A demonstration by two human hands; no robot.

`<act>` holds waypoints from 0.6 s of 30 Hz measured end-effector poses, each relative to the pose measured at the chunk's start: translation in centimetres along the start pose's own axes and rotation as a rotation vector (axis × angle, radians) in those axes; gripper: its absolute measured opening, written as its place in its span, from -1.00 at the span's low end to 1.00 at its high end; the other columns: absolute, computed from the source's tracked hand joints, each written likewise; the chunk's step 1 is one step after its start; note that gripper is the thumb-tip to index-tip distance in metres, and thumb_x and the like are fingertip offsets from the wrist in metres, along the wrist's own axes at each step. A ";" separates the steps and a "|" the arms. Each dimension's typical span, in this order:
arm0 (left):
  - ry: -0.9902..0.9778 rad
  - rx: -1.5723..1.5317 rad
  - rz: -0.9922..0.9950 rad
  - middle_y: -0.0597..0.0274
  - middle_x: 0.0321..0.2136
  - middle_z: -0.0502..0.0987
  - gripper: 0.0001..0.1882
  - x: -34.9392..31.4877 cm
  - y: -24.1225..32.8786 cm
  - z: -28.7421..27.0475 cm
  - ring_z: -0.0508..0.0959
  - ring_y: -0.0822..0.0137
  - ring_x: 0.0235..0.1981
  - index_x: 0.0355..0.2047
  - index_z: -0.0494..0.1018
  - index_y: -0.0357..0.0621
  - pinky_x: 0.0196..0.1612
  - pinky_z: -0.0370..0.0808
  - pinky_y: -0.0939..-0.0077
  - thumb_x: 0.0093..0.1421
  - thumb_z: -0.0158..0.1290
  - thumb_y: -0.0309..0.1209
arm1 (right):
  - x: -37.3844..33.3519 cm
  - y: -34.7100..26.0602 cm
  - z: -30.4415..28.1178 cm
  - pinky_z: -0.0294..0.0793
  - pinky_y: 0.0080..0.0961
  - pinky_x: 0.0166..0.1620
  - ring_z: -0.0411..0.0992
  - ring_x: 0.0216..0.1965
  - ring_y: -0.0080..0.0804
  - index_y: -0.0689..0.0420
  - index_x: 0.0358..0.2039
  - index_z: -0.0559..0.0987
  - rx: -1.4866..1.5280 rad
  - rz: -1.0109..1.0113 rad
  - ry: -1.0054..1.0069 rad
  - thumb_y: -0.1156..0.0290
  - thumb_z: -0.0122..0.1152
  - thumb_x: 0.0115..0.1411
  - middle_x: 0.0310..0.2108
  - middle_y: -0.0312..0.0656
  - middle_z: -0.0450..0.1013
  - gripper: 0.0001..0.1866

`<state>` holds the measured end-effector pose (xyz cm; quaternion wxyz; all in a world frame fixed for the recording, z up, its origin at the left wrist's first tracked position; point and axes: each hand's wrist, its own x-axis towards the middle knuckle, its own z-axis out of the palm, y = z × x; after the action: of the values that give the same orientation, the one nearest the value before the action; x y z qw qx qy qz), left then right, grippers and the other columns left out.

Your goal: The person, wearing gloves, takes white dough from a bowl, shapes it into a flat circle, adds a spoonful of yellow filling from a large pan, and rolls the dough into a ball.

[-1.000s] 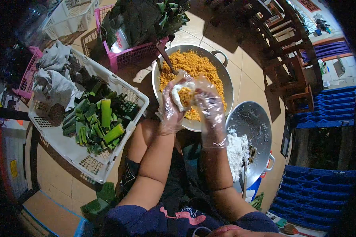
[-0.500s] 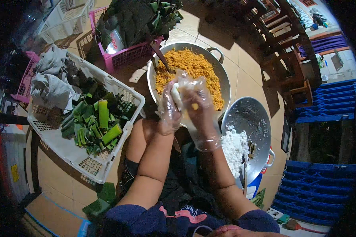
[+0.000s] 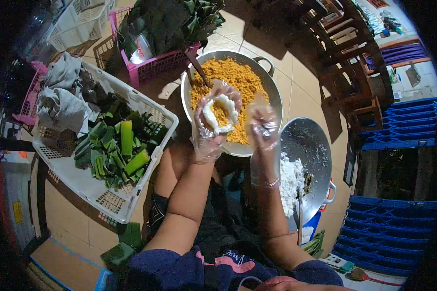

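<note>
My left hand (image 3: 210,140), in a clear plastic glove, cups a flattened patty of white sticky rice (image 3: 232,118) with orange crumbly filling (image 3: 219,115) in its hollow. It is held above the near side of a wide metal pan (image 3: 184,97) full of the same orange crumbly mix (image 3: 238,72). Just to its right, apart from the patty, my gloved right hand (image 3: 263,125) is raised with its fingers curled in. Whether anything lies inside those fingers is hidden. A dark-handled utensil (image 3: 195,67) leans in the pan.
At the right, a metal wok (image 3: 320,145) holds white rice (image 3: 289,182) and a stick-like handle (image 3: 300,218). On the left, a white crate (image 3: 153,114) holds cut banana leaves (image 3: 126,145) and grey cloth (image 3: 63,106). Behind it stands a pink crate (image 3: 160,68) of dark leaves (image 3: 160,29).
My right hand has drawn back to the right, away from the left, and its fingers have curled. My left hand has turned up, showing the rice patty opened flat with filling in it.
</note>
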<state>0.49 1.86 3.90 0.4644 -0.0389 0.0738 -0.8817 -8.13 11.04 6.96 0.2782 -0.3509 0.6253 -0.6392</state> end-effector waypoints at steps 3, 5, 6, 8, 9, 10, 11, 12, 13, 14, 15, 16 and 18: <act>-0.009 0.029 0.011 -0.03 -0.01 0.36 -0.45 -0.6 -0.2 -0.7 0.36 0.10 0.03 0.02 0.28 -0.29 0.10 0.32 0.21 0.21 -0.17 -0.08 | -1.3 2.0 -0.1 0.39 -0.55 -0.08 0.38 -0.16 -0.51 0.25 0.09 0.29 -0.134 -0.013 -0.168 0.52 0.25 0.03 -0.12 -0.22 0.38 -0.41; 0.076 -0.097 -0.135 0.02 -0.15 0.42 -0.49 -0.2 -0.1 -0.8 0.43 0.16 -0.10 -0.04 0.32 -0.28 0.00 0.39 0.30 0.22 -0.17 -0.08 | -1.6 2.5 0.8 0.41 -0.51 -0.09 0.40 -0.18 -0.49 0.27 0.09 0.28 -0.328 -0.097 -0.218 0.55 0.28 0.00 -0.13 -0.21 0.38 -0.38; 0.119 -0.161 -0.212 0.05 -0.21 0.46 -0.51 -0.1 -0.3 -0.9 0.47 0.19 -0.17 -0.08 0.33 -0.28 -0.05 0.43 0.35 0.22 -0.16 -0.08 | -1.8 4.0 -0.1 0.44 -0.48 -0.14 0.43 -0.23 -0.45 0.29 0.00 0.37 -0.458 -0.163 -0.145 0.58 0.31 -0.04 -0.16 -0.18 0.40 -0.46; 0.061 0.085 -0.064 0.14 -0.37 0.46 -0.56 -0.3 -0.7 -4.0 0.48 0.28 -0.31 -0.17 0.36 -0.26 -0.18 0.46 0.46 0.23 -0.18 -0.08 | -1.4 4.9 0.2 0.43 -0.48 -0.20 0.45 -0.31 -0.39 0.27 -0.16 0.47 -0.604 -0.455 -0.092 0.54 0.34 -0.08 -0.27 -0.13 0.44 -0.58; 0.159 0.233 -0.028 0.21 -0.46 0.45 -0.58 0.0 -1.3 -3.4 0.47 0.35 -0.42 -0.25 0.38 -0.23 -0.28 0.45 0.52 0.24 -0.20 -0.09 | -1.0 4.9 0.2 0.43 -0.48 -0.23 0.46 -0.35 -0.37 0.26 -0.23 0.52 -0.683 -0.597 -0.054 0.52 0.35 -0.11 -0.33 -0.11 0.46 -0.64; 0.264 0.383 -0.008 0.29 -0.56 0.44 -0.59 0.2 -1.9 -2.8 0.46 0.42 -0.53 -0.32 0.39 -0.20 -0.38 0.45 0.59 0.26 -0.23 -0.09 | -0.9 4.9 0.3 0.43 -0.49 -0.20 0.46 -0.32 -0.38 0.27 -0.30 0.54 -0.547 -0.595 -0.033 0.54 0.34 -0.09 -0.35 -0.15 0.48 -0.71; 0.166 0.407 0.021 0.29 -0.56 0.44 -0.60 0.0 -2.3 -3.6 0.46 0.42 -0.54 -0.34 0.39 -0.19 -0.38 0.45 0.59 0.26 -0.23 -0.09 | -1.5 4.8 0.1 0.43 -0.49 -0.19 0.45 -0.30 -0.38 0.27 -0.29 0.54 -0.383 -0.389 0.007 0.53 0.33 -0.08 -0.33 -0.17 0.48 -0.71; 0.066 0.434 0.057 0.29 -0.55 0.44 -0.60 -0.1 -2.6 -5.3 0.45 0.43 -0.54 -0.35 0.40 -0.18 -0.38 0.45 0.58 0.26 -0.23 -0.09 | -2.3 4.7 0.0 0.43 -0.49 -0.18 0.45 -0.28 -0.39 0.27 -0.28 0.54 -0.211 -0.187 0.040 0.52 0.33 -0.07 -0.31 -0.19 0.48 -0.71; 0.119 0.427 0.051 0.30 -0.56 0.44 -0.60 -0.6 -3.9 -4.3 0.45 0.43 -0.56 -0.37 0.40 -0.16 -0.38 0.45 0.57 0.26 -0.23 -0.07 | -2.8 3.4 0.1 0.42 -0.50 -0.17 0.45 -0.27 -0.39 0.27 -0.27 0.53 -0.046 0.012 0.089 0.51 0.32 -0.05 -0.29 -0.21 0.48 -0.71; 0.176 0.420 0.047 0.32 -0.58 0.43 -0.59 -1.2 -5.1 -3.3 0.44 0.43 -0.58 -0.39 0.40 -0.13 -0.39 0.45 0.56 0.26 -0.23 -0.06 | -3.5 2.0 -0.1 0.40 -0.62 -0.18 0.39 -0.22 -0.51 0.27 -0.20 0.51 0.219 0.038 0.108 0.53 0.15 0.12 -0.23 -0.19 0.44 -0.79; 0.172 0.264 -0.057 0.31 -0.58 0.44 -0.59 -1.2 -5.5 -3.5 0.45 0.43 -0.57 -0.39 0.40 -0.12 -0.39 0.44 0.57 0.26 -0.24 -0.04 | -3.8 1.5 -0.8 0.40 -0.63 -0.19 0.39 -0.23 -0.53 0.27 -0.18 0.50 0.072 -0.013 0.110 0.54 0.15 0.12 -0.23 -0.20 0.44 -0.77; 0.170 0.109 -0.166 0.31 -0.58 0.44 -0.58 -1.2 -5.9 -3.7 0.45 0.43 -0.56 -0.40 0.40 -0.11 -0.39 0.44 0.57 0.25 -0.25 -0.03 | -4.2 1.0 -2.0 0.40 -0.64 -0.19 0.39 -0.24 -0.54 0.27 -0.16 0.49 -0.077 -0.062 0.117 0.54 0.15 0.12 -0.22 -0.20 0.44 -0.75; 0.443 0.269 -0.228 0.32 -0.58 0.44 -0.57 -2.2 -9.7 -3.3 0.46 0.43 -0.53 -0.41 0.38 -0.07 -0.38 0.43 0.56 0.25 -0.26 0.02 | -5.6 1.8 -5.0 0.39 -0.65 -0.20 0.38 -0.27 -0.57 0.27 -0.14 0.50 -0.305 -0.162 0.186 0.58 0.15 0.11 -0.25 -0.23 0.44 -0.73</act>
<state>-6.59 9.40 2.30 0.3358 0.2086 0.0508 -0.9171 -8.90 18.39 4.70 0.1106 -0.3775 0.7076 -0.5870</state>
